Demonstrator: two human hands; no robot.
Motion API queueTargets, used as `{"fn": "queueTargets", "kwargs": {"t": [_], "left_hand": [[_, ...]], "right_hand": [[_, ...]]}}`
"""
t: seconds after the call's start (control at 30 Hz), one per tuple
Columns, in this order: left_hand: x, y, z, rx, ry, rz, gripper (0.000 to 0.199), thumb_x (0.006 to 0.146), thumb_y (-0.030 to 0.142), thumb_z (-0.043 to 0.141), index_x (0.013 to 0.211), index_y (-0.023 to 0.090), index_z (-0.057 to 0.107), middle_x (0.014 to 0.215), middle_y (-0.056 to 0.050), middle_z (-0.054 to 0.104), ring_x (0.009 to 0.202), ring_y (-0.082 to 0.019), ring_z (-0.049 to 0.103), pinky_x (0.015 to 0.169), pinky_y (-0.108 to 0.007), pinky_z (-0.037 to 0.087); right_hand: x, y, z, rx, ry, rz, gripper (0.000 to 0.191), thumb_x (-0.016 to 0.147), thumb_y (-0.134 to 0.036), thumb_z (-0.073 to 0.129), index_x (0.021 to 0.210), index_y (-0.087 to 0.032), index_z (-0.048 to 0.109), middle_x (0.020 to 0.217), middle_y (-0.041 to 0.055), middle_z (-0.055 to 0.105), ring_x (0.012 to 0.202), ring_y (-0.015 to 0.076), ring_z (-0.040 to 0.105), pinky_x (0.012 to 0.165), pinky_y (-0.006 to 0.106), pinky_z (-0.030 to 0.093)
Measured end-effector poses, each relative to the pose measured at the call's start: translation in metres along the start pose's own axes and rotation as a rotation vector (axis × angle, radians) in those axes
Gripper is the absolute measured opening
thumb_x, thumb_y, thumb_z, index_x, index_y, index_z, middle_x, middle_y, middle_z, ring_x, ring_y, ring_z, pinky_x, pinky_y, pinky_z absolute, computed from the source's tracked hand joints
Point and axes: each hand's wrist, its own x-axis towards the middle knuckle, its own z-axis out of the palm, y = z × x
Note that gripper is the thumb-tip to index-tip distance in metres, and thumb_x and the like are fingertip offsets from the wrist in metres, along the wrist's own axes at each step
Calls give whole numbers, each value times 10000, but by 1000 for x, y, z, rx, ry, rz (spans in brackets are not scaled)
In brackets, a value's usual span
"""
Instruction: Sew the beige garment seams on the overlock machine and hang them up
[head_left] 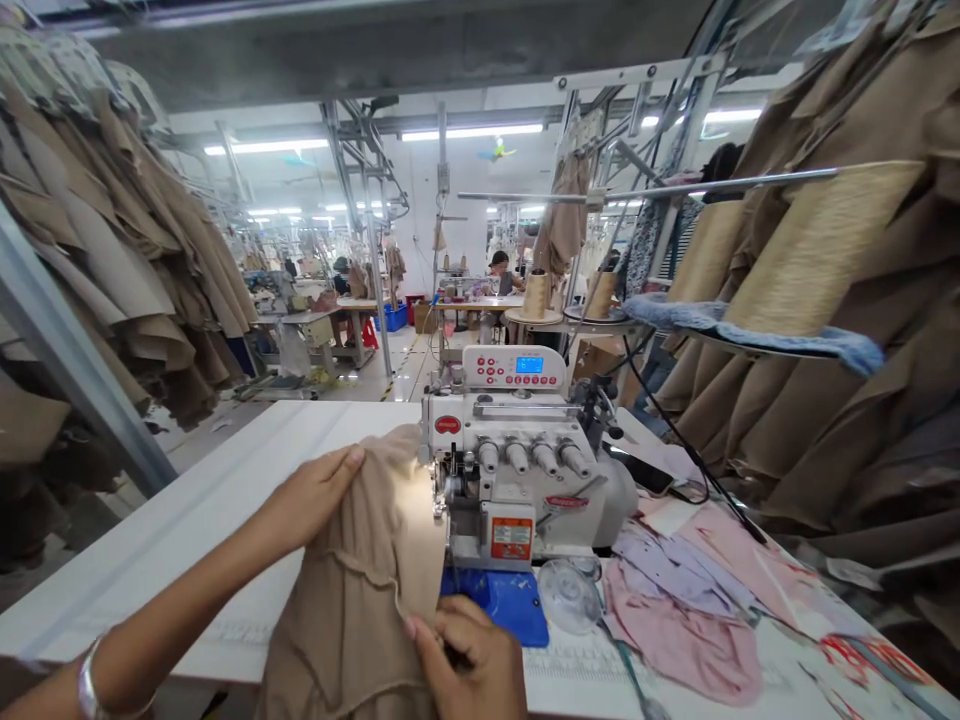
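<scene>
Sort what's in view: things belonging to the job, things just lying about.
Job:
- brown cloth, right hand pinching its edge, left hand against it
- machine
- thread cones, probably

Lying about, seemingly:
- pink cloth
- phone

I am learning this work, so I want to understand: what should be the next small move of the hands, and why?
Probably the right hand should ease the brown fabric forward, because its upper part lies by the sewing machine, this hand pinches it lower down, and the left hand touches it higher up.
</scene>
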Motion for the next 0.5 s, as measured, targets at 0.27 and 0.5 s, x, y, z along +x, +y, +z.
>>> {"fn": "queueTargets", "kwargs": {"t": [0.27,0.5], "left_hand": [[38,55,-43,424,118,187,484,987,485,311,1027,213,709,1116,-129,674,1027,-331,622,863,-447,463],[-21,50,29,572,263,613,276,988,222,380,1082,160,632,1118,-153,643,982,-326,577,823,-467,428]], "right_hand": [[40,-30,-22,159,96,207,203,849,-275,690,682,-166,729,698,29,668,683,193,614,631,243,411],[-3,0,-16,92,-159,67,548,996,-549,401,675,-159,615,714,54,609,700,189,606,625,243,417]]}}
